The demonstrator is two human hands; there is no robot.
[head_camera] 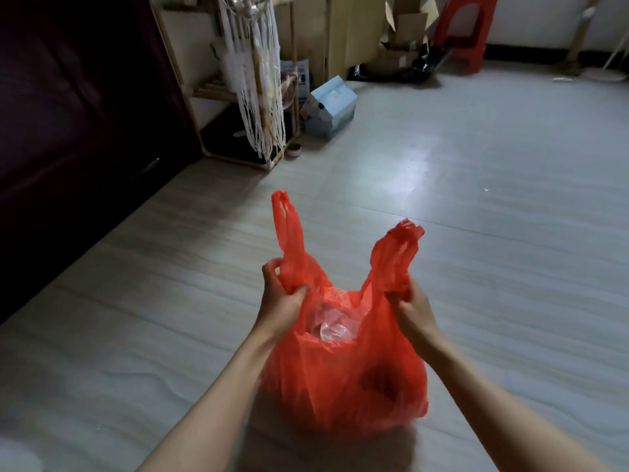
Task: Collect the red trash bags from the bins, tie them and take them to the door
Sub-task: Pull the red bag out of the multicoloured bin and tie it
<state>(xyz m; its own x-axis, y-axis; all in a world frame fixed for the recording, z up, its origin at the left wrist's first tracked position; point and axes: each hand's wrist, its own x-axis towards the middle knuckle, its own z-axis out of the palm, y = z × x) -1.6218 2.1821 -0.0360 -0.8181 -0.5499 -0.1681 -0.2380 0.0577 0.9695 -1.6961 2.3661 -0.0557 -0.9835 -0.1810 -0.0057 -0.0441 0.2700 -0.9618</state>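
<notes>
Thin red plastic trash bag (343,376) sat on pale floor (476,199), mouth open — left hand (282,298) and right hand (413,311) each pinched a handle — best crossed low, knotted snug.

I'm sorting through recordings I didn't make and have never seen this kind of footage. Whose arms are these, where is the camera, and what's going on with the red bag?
There is no machine: a person wears a camera on the head, looking down at their own bare arms. The left hand and right hand each grip one handle of a red trash bag, which is open, not yet tied, with clear plastic visible inside. Below is a pale tiled floor. Further off stand a wooden rack, a light blue box and a red stool.
</notes>
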